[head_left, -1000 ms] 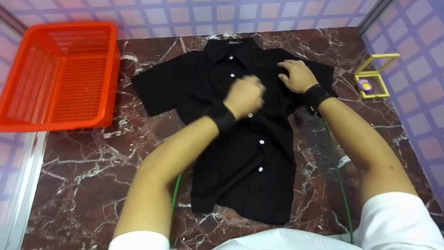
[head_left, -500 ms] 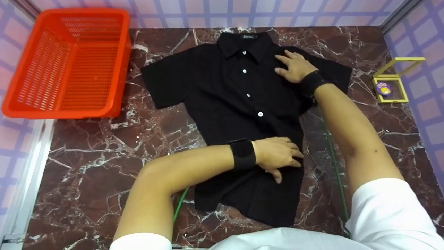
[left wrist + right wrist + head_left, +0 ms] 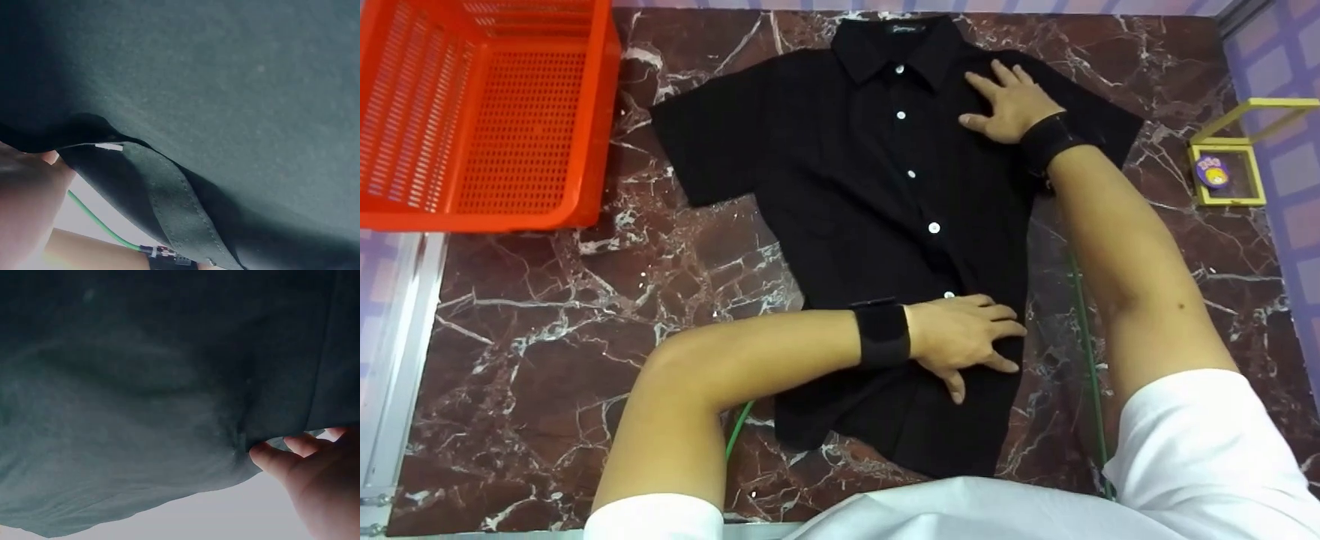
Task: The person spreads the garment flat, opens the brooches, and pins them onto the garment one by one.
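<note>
A black short-sleeved shirt [image 3: 840,165] with white buttons lies face up, its collar at the far side. My left hand [image 3: 960,334] rests with spread fingers across the lower front, close to the right side edge. Higher up, my right hand [image 3: 1011,105] presses the cloth between collar and right sleeve, its fingers apart. The left wrist view is mostly filled by shirt cloth [image 3: 236,101], with a stitched strip and part of the hand at lower left. In the right wrist view, fingertips [image 3: 273,458] touch the cloth. Folds run beside the button line.
A red plastic basket [image 3: 592,150] stands at the upper left. At the right sits a small yellow frame [image 3: 1230,201] with its lid raised and a purple badge in it. Green cables [image 3: 1091,360] run from the wristbands. The tabletop [image 3: 547,390] is dark red marble.
My left hand has come down from the shirt's chest to the lower front, its fingers now spread. The right hand stays near the shoulder, its fingers straightened out. The head view has shifted.
</note>
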Action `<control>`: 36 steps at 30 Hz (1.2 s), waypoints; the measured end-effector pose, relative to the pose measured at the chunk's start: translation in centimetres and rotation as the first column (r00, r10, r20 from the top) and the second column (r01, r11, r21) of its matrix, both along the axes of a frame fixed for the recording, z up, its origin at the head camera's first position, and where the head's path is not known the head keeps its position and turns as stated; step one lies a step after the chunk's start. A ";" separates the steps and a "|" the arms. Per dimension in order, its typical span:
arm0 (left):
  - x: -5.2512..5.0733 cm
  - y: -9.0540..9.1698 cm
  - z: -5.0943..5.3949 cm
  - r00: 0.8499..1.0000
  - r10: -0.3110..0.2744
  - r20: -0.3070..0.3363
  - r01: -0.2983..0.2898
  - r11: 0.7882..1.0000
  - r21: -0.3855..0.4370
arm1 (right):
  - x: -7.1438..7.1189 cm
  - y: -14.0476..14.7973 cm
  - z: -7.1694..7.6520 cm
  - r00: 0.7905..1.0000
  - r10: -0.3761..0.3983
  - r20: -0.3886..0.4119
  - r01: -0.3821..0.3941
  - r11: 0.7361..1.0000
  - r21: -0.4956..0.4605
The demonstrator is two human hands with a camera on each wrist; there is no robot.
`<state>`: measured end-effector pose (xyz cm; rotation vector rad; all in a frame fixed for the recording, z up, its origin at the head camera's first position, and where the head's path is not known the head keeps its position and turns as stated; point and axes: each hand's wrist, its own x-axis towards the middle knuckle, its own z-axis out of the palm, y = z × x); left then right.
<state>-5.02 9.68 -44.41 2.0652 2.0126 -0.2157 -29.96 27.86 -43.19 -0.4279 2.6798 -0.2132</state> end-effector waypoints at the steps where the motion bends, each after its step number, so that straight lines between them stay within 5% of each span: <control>1: 0.1 0.0 0.1 1.000 -0.008 -0.008 0.007 1.000 -0.004 | 0.0 0.1 0.2 1.000 -0.003 0.001 0.003 1.000 -0.006; 6: 0.8 -0.1 0.3 0.999 -0.028 -0.035 0.027 1.000 -0.011 | 0.3 0.8 0.9 1.000 -0.006 0.008 0.006 0.999 -0.032; 13: 2.1 -0.5 0.5 0.991 0.017 -0.132 -0.016 1.000 0.009 | 0.4 1.3 1.0 0.999 0.007 0.034 -0.006 1.000 -0.030; 17: 2.5 -0.9 0.5 0.984 0.047 -0.172 -0.027 0.993 0.116 | 0.4 1.2 0.8 0.999 0.013 0.031 -0.013 1.000 -0.021; 23: 2.2 -2.3 -0.1 0.975 0.118 -0.186 -0.054 0.947 0.316 | 0.2 0.9 0.4 0.999 0.020 0.027 -0.019 1.000 -0.024; 27: 1.8 -3.0 -0.1 0.980 0.123 -0.155 -0.059 0.930 0.364 | 0.0 0.8 0.2 0.999 0.022 0.027 -0.021 1.000 -0.022; 32: 1.6 -2.5 0.7 0.996 0.015 -0.092 0.009 0.964 0.264 | -0.1 0.8 0.0 0.999 0.033 0.019 -0.033 0.999 -0.042; 36: 2.5 -1.2 1.5 0.997 -0.065 -0.031 0.068 0.990 0.121 | 0.0 1.1 -0.1 0.999 0.030 0.025 -0.029 0.998 -0.047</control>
